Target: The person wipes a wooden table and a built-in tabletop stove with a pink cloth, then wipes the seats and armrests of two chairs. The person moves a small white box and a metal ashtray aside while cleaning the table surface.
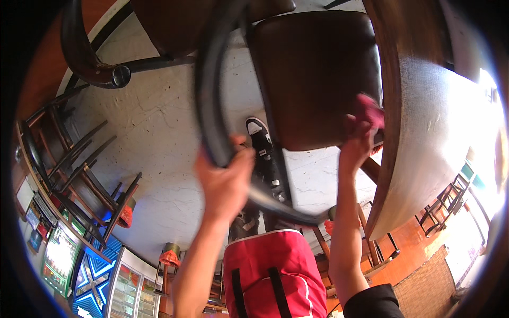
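Observation:
My left hand (224,179) grips the dark curved wooden rail (210,103) of a chair, which is blurred. The chair's brown padded seat (318,79) lies ahead of me, beside a wooden table. In my right hand (360,143) is a crumpled pinkish-red cloth (370,111), over the seat's right side near the table's edge. The fingers of that hand are blurred and partly hidden by the cloth.
The table (429,131) stands close on the right. Another chair's curved arm (95,71) reaches in at upper left. Several dark chairs (79,175) stand by a table at left. Glass-door display fridges (131,290) are at lower left, and pale floor (159,131) lies between.

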Demonstrator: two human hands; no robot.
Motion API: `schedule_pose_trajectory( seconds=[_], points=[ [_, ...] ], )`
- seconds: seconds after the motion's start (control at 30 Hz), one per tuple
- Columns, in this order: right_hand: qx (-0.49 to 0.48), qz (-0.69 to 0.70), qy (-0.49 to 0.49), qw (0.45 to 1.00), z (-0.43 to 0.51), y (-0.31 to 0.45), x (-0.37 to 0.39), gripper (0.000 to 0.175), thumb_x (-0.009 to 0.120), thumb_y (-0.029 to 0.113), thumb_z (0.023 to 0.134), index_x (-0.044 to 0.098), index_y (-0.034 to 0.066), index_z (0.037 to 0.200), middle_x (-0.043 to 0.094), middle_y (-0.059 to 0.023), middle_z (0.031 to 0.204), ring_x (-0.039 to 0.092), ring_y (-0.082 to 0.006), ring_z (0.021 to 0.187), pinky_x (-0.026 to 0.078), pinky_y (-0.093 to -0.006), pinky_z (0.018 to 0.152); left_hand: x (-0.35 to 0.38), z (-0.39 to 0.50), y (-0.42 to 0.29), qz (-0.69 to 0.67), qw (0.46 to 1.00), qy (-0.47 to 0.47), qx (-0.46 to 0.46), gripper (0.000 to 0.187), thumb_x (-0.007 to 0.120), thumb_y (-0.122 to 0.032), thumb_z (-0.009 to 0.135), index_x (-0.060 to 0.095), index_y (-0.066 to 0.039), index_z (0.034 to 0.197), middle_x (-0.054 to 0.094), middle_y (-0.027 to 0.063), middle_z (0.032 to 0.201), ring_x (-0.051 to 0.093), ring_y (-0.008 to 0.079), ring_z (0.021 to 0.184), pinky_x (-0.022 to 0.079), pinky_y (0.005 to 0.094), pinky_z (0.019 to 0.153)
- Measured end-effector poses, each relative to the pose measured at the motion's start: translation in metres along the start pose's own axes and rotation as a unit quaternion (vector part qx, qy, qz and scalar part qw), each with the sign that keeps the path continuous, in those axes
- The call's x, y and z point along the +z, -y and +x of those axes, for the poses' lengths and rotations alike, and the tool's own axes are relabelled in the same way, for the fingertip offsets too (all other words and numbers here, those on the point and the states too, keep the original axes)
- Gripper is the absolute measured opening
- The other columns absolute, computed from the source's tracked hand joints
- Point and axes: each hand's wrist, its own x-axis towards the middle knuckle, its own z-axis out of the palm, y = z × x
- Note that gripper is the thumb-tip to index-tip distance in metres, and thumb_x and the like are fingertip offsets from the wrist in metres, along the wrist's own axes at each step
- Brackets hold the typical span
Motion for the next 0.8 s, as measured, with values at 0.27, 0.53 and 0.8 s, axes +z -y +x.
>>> schedule_pose_trajectory(
  seconds=[0.27,0.53,0.8],
  points=[
    [0.311,0.312,0.329,0.835,-0.067,0.021,-0.076,0.063,0.046,0.053,0.116,0.063,-0.0027,0.139,0.073,-0.0092,0.126,0.07,-0.0176,0.111,0.055,-0.0335,0.098,0.047,-0.056,0.025,-0.018,0.995,0.029,0.094,0.036,0.067,0.011,0.095,0.05,-0.005,0.122,0.058,0.0,0.096,0.059,0.0062,0.075,0.053,0.0237,0.066],
    [0.448,-0.174,0.269,0.834,-0.232,-0.066,-0.18,0.053,0.053,0.052,0.114,0.07,0.0028,0.123,0.073,-0.0072,0.091,0.064,-0.014,0.075,0.053,-0.0357,0.068,0.039,-0.046,0.029,-0.058,0.992,0.034,0.105,0.029,0.075,-0.002,0.095,0.053,-0.007,0.115,0.064,0.002,0.1,0.063,0.0116,0.079,0.054,0.03,0.071],
    [0.401,0.035,0.537,0.741,-0.105,0.14,-0.262,0.029,0.063,0.015,0.108,0.065,-0.0004,0.133,0.071,-0.0069,0.092,0.072,-0.0208,0.083,0.06,-0.0357,0.078,-0.04,-0.054,-0.018,0.062,0.995,0.082,-0.009,0.056,0.077,-0.029,0.102,0.059,0.002,0.144,0.068,0.0035,0.102,0.063,0.0117,0.091,0.052,0.0283,0.081]
  ],
)
